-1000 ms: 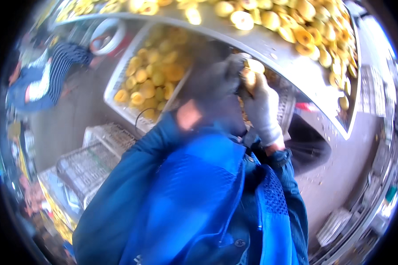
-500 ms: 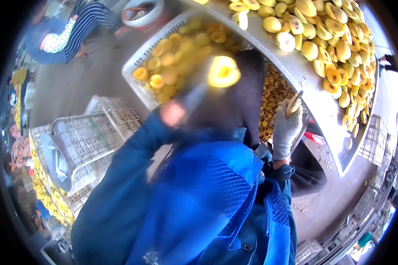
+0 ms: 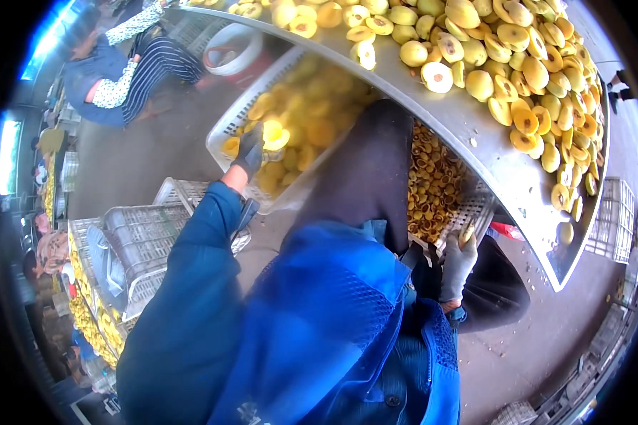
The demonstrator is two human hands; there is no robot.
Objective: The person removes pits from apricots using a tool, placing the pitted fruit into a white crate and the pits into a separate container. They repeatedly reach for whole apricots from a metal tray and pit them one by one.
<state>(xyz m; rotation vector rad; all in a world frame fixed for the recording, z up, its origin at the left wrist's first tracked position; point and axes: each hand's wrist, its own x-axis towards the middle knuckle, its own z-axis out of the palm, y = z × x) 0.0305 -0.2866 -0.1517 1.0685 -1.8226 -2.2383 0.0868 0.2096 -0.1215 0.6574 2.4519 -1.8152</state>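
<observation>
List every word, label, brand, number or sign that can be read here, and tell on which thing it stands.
None can be read.
Pale mark on the blue garment: too blurred to read.
White fruit crate and metal table: no readable text.

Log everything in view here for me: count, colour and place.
Metal table: one, silver, top
Fruit pieces: many, yellow, heaped on table
Filled crate: one, white, left of thigh, holding yellow fruit
Brownish pieces: many, right of thigh
Pale crate: one, whitish, around those pieces
Stacked crates: several, whitish, left
Tub: one, white and reddish, beyond filled crate
Co-worker: one clear, blue and striped clothes, upper left
Tan object: one, kind unclear, in right grip
Left grip: one, dark-gloved, at filled crate
Right grip: one, grey-gloved, near pale crate
</observation>
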